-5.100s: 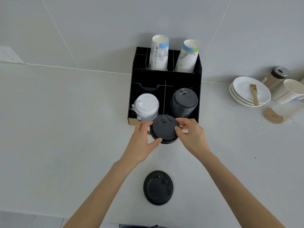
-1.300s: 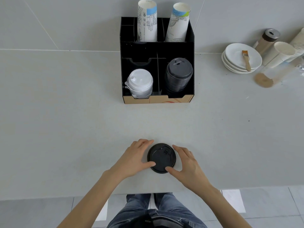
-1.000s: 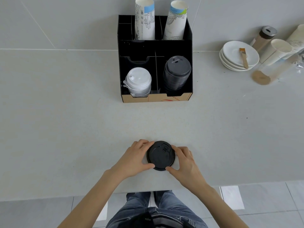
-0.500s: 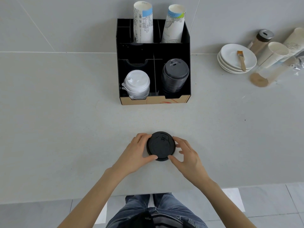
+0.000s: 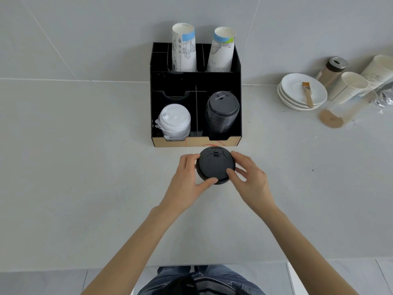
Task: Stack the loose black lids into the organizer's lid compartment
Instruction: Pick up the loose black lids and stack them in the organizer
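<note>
Both hands hold one loose black lid [image 5: 214, 165] in the air just in front of the black organizer [image 5: 195, 81]. My left hand [image 5: 187, 182] grips its left and near edge; my right hand [image 5: 248, 179] grips its right edge. The lid is level, top side up. In the organizer's front right compartment stands a tall stack of black lids [image 5: 222, 114]. A stack of white lids [image 5: 174, 122] fills the front left compartment.
Two tall paper cup stacks [image 5: 184, 50] stand in the organizer's back slots. To the right are stacked white saucers [image 5: 297, 99] with a small brush [image 5: 307, 93], a lidded shaker [image 5: 331, 69] and lying paper cups [image 5: 350, 86]. The counter edge [image 5: 63, 269] runs near me.
Both hands lifted the black lid from the counter near the front edge and carried it away from me, up to the organizer's front.
</note>
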`<state>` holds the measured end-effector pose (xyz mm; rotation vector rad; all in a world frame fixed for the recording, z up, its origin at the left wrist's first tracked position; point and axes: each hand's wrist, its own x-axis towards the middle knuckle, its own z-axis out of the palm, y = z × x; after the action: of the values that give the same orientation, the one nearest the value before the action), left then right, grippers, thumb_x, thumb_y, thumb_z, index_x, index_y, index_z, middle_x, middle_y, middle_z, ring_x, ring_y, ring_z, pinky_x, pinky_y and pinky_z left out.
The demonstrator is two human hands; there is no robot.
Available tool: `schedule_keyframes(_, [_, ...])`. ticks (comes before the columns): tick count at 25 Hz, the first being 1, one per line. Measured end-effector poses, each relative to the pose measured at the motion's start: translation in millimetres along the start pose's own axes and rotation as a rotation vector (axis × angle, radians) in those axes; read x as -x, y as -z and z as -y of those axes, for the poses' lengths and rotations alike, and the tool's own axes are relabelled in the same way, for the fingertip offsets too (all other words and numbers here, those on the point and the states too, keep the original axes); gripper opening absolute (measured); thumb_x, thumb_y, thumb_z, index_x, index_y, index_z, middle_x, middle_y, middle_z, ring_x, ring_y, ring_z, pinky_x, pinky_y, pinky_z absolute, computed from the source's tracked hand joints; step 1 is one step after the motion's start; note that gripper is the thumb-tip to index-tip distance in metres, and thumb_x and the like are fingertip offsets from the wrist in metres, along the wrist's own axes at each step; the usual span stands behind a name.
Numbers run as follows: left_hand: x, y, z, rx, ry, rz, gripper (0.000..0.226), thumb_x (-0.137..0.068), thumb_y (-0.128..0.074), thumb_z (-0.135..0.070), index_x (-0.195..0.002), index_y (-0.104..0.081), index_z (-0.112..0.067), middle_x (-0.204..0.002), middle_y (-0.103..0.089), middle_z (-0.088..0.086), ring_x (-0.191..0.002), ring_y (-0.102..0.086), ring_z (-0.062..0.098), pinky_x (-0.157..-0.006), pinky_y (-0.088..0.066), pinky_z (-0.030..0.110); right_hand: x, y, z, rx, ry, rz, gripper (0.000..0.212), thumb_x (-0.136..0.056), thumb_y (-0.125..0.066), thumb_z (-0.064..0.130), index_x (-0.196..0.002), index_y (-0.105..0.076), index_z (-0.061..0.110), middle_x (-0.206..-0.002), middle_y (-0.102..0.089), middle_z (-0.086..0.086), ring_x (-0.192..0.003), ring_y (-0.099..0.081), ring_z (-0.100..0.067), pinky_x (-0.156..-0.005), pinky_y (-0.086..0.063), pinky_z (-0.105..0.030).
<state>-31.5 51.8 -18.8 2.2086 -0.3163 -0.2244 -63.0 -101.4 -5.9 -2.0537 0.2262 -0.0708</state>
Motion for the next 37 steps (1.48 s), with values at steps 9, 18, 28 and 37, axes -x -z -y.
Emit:
schedule_keyframes(9, [-45, 3, -31, 0.011, -0.073, -0.103, 0.058, -0.076, -0.067, -0.025, -0.125, -0.037, -0.012, -0.127, -0.040, 0.008, -0.097, -0.044, 0.006, -0.079, -0.031, 0.009, -55, 32, 20, 0.022, 0.043, -0.039, 0.036, -0.087, -0.051, 0.008, -0.123, -0.049, 0.013, -0.125, -0.055, -0.005, -0.108, -0.055, -0.017, -0.093, -0.040, -0.018])
schedule_keyframes(18, [-101, 0, -44, 0.020, -0.029, -0.195, 0.058, -0.076, -0.067, -0.024, -0.122, -0.036, -0.006, -0.124, -0.040, 0.012, -0.110, -0.046, 0.022, -0.081, -0.035, 0.020, -122, 44, 30, 0.106, 0.096, -0.030, 0.036, -0.086, -0.050, 0.007, -0.122, -0.049, 0.011, -0.126, -0.051, -0.008, -0.109, -0.055, -0.022, -0.089, -0.039, -0.012])
schedule_keyframes(28, [-153, -4, -32, -0.048, 0.059, -0.230, 0.060, -0.075, -0.068, -0.028, -0.121, -0.037, -0.006, -0.126, -0.042, 0.013, -0.114, -0.044, 0.025, -0.088, -0.039, 0.027, -172, 35, 27, 0.215, 0.083, 0.061, 0.040, -0.089, -0.047, 0.011, -0.129, -0.042, 0.011, -0.134, -0.049, -0.009, -0.116, -0.051, -0.026, -0.098, -0.038, -0.027])
schedule_keyframes(37, [-161, -12, -27, -0.045, 0.075, -0.190, 0.060, -0.075, -0.068, -0.028, -0.120, -0.038, -0.004, -0.125, -0.042, 0.015, -0.113, -0.045, 0.026, -0.092, -0.042, 0.033, -179, 33, 16, 0.289, 0.077, 0.073, 0.040, -0.091, -0.045, 0.012, -0.130, -0.040, 0.010, -0.138, -0.047, -0.008, -0.120, -0.049, -0.025, -0.092, -0.034, -0.019])
